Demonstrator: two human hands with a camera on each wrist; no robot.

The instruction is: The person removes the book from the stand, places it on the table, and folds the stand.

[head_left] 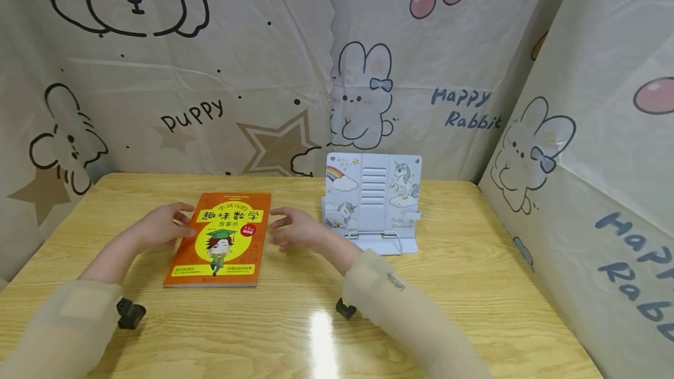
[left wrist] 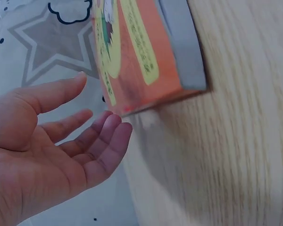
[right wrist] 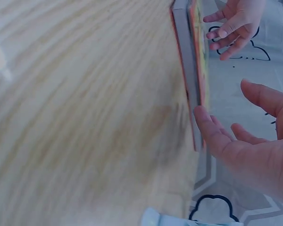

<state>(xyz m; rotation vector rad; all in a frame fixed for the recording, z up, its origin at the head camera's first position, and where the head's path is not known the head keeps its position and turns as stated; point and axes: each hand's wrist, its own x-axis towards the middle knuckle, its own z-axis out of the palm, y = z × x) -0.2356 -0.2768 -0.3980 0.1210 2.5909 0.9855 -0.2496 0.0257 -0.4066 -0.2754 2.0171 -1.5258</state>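
Observation:
An orange book (head_left: 226, 238) with a cartoon child and yellow patches on its cover lies closed on the table. My left hand (head_left: 160, 226) is at its left edge, fingers relaxed and slightly bent. In the left wrist view the left hand (left wrist: 66, 146) has its palm turned up, fingertips close to the book (left wrist: 146, 52). On the other side my right hand (head_left: 297, 228) is by the right edge, fingers spread. In the right wrist view a fingertip of the right hand (right wrist: 245, 136) meets or nearly meets the page edge of the book (right wrist: 191, 70). Neither hand grips it.
A white metal book stand (head_left: 374, 197) with unicorn pictures stands upright just beyond my right hand, a wire holder at its foot. The wooden table (head_left: 447, 285) ends at a printed cloth (head_left: 274, 75) behind and at the right.

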